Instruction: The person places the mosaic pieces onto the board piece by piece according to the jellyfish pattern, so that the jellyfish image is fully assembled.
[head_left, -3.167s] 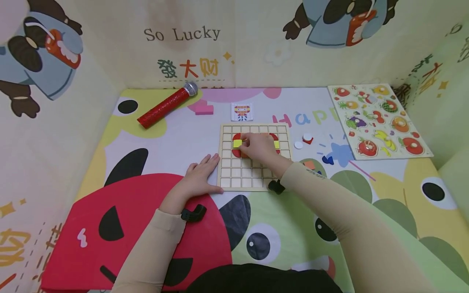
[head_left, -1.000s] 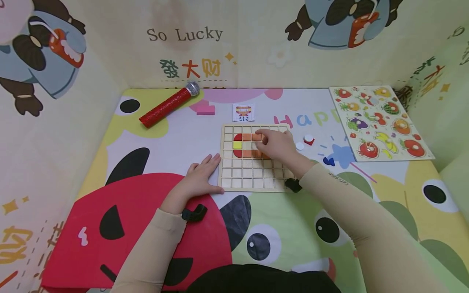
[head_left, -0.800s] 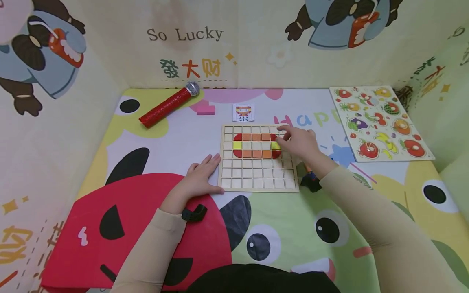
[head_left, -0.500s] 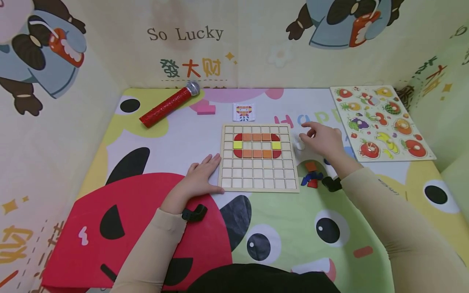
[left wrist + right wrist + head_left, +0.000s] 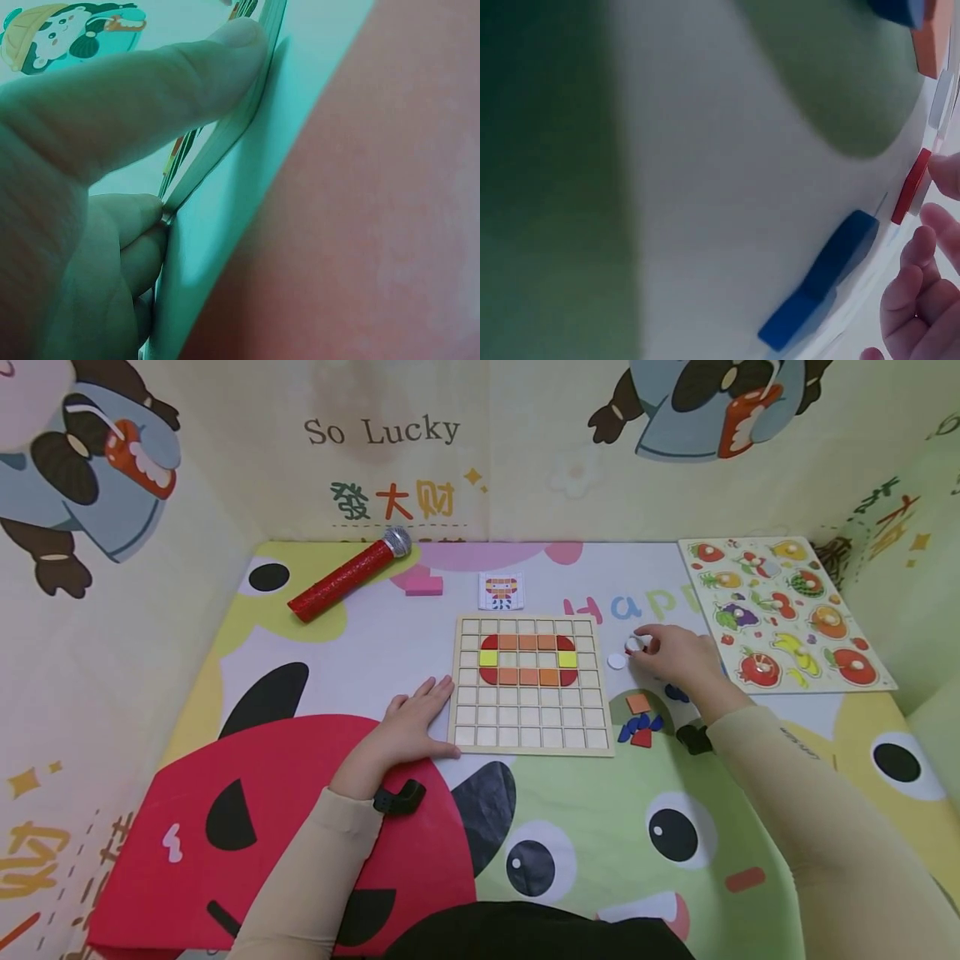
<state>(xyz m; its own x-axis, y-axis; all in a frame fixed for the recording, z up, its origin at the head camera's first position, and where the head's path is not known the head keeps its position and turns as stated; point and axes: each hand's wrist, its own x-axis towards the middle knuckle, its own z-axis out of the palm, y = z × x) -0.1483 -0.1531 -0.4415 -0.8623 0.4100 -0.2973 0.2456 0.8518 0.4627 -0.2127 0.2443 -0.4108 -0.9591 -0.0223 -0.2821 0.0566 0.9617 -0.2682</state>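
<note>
- Resting with its fingers straight and spread, the left hand point(image 5: 408, 727) touches the left edge of the wooden grid board point(image 5: 540, 716); the thumb lies at the near left corner.
- The right hand point(image 5: 682, 664) is well apart from the left, just beyond the board's right edge, its thumb and forefinger pinching a white disc point(image 5: 633, 644).
- A red piece point(image 5: 910, 187) sits against that disc in the right wrist view.
- A second white disc point(image 5: 617, 661) lies on the cloth between the board and the right hand.
- On the board, red corner pieces point(image 5: 489, 643), yellow squares point(image 5: 489, 658) and orange squares point(image 5: 507, 643) form a ring in the far half.
- Beside the board's right edge lie a loose orange square point(image 5: 638, 703), some blue pieces point(image 5: 643, 721) and another red piece point(image 5: 641, 739).
- A small pattern card point(image 5: 502, 592) lies just past the board's far edge.
- Farther off are a red microphone point(image 5: 348, 578) and a fruit puzzle point(image 5: 787, 618).
</note>
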